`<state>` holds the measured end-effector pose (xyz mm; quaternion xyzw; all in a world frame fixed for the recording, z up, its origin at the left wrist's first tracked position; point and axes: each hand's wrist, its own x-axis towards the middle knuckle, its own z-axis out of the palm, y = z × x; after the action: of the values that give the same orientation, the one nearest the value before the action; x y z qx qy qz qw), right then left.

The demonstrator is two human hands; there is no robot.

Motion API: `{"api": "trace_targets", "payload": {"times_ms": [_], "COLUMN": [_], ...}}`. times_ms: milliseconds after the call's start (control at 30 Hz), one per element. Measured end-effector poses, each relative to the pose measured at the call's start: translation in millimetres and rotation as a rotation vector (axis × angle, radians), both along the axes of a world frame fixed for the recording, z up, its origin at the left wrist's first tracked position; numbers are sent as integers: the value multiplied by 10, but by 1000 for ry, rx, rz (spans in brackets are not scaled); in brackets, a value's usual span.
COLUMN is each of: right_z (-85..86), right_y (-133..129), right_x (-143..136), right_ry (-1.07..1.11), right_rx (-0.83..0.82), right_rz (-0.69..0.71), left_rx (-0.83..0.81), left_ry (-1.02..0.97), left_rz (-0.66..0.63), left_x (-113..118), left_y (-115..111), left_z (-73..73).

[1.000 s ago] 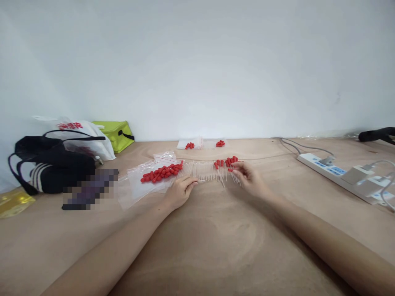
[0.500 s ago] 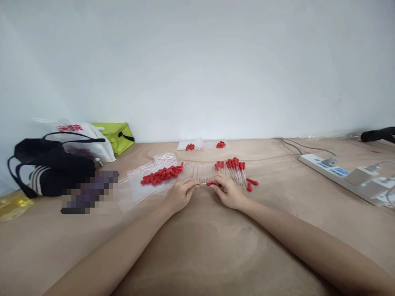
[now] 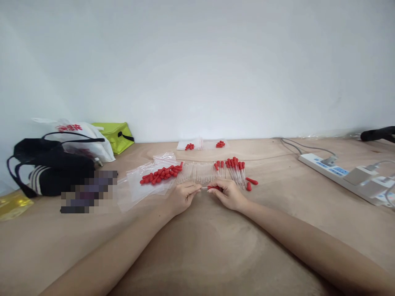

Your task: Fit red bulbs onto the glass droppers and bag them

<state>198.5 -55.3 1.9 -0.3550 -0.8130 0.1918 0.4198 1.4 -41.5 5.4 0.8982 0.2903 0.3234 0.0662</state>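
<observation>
Bare left hand (image 3: 182,198) and bare right hand (image 3: 231,195) are holding a thin, clear, straight tube (image 3: 204,188) and a small red rubbery bulb (image 3: 213,188) end to end

The left hand is closing its fingertips on the tube, which is pointing across toward the right hand. The right hand is pinching the red bulb between thumb and fingers, and the bulb's near end is meeting the tube in the gap between the two hands; how far the tube is reaching inside cannot be told. Both pieces are sitting low over the near middle of the brown wood-look desk (image 3: 197,250).

Just beyond the hands, a row of slim clear tubes (image 3: 199,172) is lying side by side. At its right end, a fan of red-topped clear tubes (image 3: 237,167) is spreading out, and two loose red bulbs (image 3: 248,186) are lying just beside it. To the left, a heap of red bulbs (image 3: 162,174) is resting on flat clear plastic bags (image 3: 132,189). Farther back, two small clusters of red bulbs (image 3: 189,146) are lying near the pale wall (image 3: 197,74). A white power strip (image 3: 322,165) is stretching along the right side, carrying plugs and pale adapters
</observation>
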Motion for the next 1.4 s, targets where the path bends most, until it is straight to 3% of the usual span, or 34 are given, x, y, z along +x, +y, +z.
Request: {"api": "trace_targets", "payload": {"times_ms": [133,300,467,633,867,1000,1100,1200,1300,1400], "right_z": [-42,-85,-71,-48,-2,202,411,489,394,246], "right_y": [10,50,79,106,163,373,602,802,927,984], "right_x": [25,40,19,-5,-64,190,558,885,1018,968], "right_ry": [-120,-306,-356,-276,388,619,604,461,252,2], "right_rx": [126,332,372,245,-267,-291,-200,-173,-256,-298], "right_rz": [26,-46,-13,17,-4,-99,-300,-490,-612,-644], "left_rx": [90,180,167,108,5,0,-8,-40,-56,-61], "left_ry": [52,81,120,90,-67,-82,-70,-26,-7,-5], "left_rz": [-12,0,11,20,84,163,167,130,124,128], "left_x": [5,27,45,68,131,110,107,113,112,108], "left_y": [-12,-26,-22,-18,-44,-37,-29,-31,-30,-25], "left_z": [-27,-62,-88,-97,-20,13,25,24,11,3]}}
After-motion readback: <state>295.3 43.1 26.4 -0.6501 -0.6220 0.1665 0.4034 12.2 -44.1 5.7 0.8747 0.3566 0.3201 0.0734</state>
